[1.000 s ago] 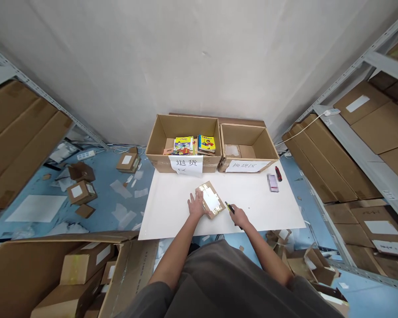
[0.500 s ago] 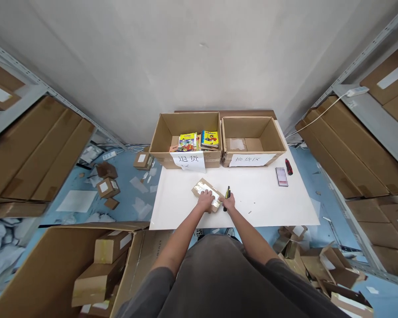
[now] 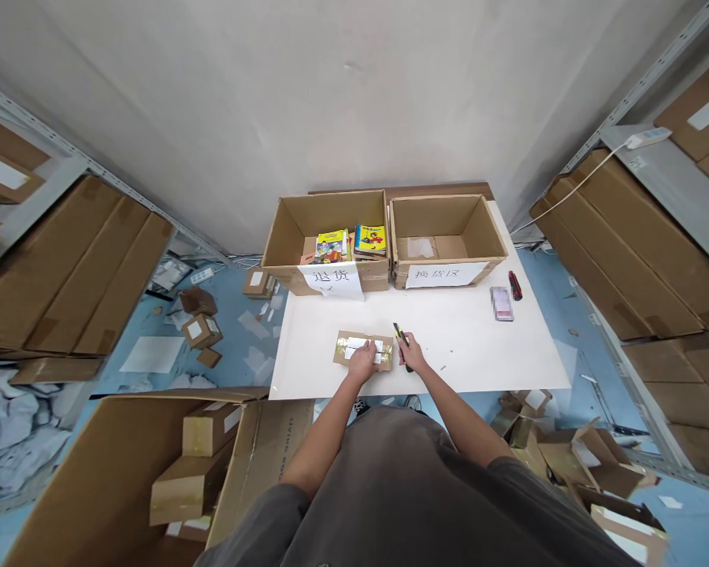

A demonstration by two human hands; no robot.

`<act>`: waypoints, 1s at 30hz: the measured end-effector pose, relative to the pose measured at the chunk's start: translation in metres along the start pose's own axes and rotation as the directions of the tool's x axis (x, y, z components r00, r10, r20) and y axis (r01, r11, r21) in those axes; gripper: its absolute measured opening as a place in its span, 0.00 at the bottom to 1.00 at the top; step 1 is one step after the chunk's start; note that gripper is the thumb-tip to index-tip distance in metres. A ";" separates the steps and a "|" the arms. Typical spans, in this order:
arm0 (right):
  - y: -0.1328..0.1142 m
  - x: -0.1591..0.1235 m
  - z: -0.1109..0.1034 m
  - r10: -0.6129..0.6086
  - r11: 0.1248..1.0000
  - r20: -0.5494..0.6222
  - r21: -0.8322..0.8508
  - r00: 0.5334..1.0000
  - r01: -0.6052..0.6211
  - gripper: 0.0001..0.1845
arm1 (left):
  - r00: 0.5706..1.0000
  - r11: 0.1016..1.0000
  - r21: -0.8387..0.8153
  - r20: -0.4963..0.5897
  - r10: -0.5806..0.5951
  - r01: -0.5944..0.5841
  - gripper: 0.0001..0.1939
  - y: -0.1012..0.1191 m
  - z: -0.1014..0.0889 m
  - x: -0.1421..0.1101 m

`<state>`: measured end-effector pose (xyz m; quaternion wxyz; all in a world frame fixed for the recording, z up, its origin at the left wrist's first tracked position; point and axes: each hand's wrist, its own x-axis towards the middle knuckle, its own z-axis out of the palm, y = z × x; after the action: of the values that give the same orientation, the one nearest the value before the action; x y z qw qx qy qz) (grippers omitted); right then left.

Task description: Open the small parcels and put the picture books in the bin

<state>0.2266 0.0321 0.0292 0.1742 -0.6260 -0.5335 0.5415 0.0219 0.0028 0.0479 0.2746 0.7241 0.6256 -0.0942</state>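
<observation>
While the left hand [image 3: 363, 361], half-curled, holds the parcel [image 3: 347, 348] in front of the book bin [image 3: 376, 277], the right hand [image 3: 411, 352] is closed round a knife [image 3: 398, 331]. Parcel probably light, stiff, tape-slick; best gripped by its edges.

White table [image 3: 466, 346]: two open cartons [image 3: 376, 277] at back, taped parcel [image 3: 343, 347] front, blurred item [image 3: 502, 304], red tool [image 3: 514, 286] right

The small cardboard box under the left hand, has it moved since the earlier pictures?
Yes: against the white table, the cardboard box has shifted left and turned, its long sides now roughly parallel to the near edge.
</observation>
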 end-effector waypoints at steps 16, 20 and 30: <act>0.023 -0.051 -0.010 0.172 0.983 0.247 -0.105 0.954 -0.150 0.12 | 0.997 0.993 -0.084 0.023 -0.075 0.077 0.53 0.005 -0.006 0.004; 0.029 -0.058 0.002 0.173 0.985 0.233 -0.019 0.957 -0.173 0.11 | 0.998 0.992 -0.105 0.011 -0.068 0.069 0.54 0.004 -0.007 0.001; 0.040 -0.081 0.035 0.192 0.981 0.168 -0.040 0.967 -0.188 0.13 | 0.999 0.992 -0.123 -0.021 -0.029 0.026 0.53 -0.004 -0.002 -0.002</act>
<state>0.2284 -0.0645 0.0252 0.0676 -0.6275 -0.4905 0.6009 0.0174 0.0022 0.0500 0.3102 0.6983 0.6431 -0.0512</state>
